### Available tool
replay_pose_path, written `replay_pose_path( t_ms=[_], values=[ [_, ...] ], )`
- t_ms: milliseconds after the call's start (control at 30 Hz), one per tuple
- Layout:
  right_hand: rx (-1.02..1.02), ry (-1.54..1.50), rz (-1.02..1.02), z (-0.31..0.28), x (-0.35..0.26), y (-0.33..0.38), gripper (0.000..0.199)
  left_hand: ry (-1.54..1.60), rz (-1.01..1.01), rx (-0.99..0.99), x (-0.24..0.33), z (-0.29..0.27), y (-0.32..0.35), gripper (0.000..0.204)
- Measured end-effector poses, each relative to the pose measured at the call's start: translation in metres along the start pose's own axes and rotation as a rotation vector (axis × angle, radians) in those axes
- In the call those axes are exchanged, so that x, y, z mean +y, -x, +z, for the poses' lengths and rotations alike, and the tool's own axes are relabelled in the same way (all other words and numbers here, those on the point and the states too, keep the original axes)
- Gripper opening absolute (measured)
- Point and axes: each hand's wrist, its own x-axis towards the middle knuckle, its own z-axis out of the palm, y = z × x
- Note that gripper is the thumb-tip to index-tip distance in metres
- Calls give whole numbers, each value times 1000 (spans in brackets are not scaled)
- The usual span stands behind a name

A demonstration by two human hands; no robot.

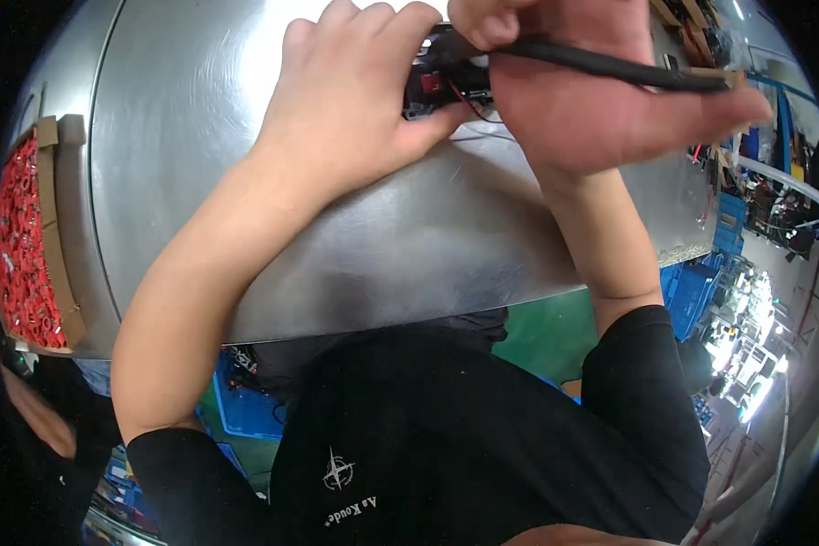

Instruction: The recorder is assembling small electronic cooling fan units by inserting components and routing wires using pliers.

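My left hand (pixel 337 96) is closed around a small dark assembly (pixel 425 86) on the metal table. Red and black wires show on this assembly, and most of it is hidden between my hands. Close on its right, my right hand (pixel 578 114) is turned palm up with the thumb stretched out to the right. A thin black rod-shaped tool (pixel 610 67) lies across that palm, gripped by the curled fingers near its left end. That end reaches toward the dark assembly; whether they touch I cannot tell.
The shiny metal table (pixel 382 264) has its near edge at my body. A cardboard box (pixel 64 273) of small red parts stands at the far left. Below the table are blue crates (pixel 692 289). Another person's arm (pixel 41 409) shows at lower left.
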Motion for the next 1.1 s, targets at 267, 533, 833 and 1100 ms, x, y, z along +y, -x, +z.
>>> replay_pose_path(
  t_ms=[267, 533, 833, 1100],
  values=[
    [-209, 291, -70, -34, 14, 1, 126, 148, -134, -145, 13, -24, -5, 45],
    [-169, 432, -93, -25, 12, 6, 125, 162, -131, -75, 11, -21, -2, 43],
    [-164, 559, -136, -31, 14, 5, 130, 151, -148, -118, 14, -24, -3, 43],
    [-153, 566, -144, -23, 27, 13, 131, 204, -199, -227, 17, -37, -14, 40]
  ],
)
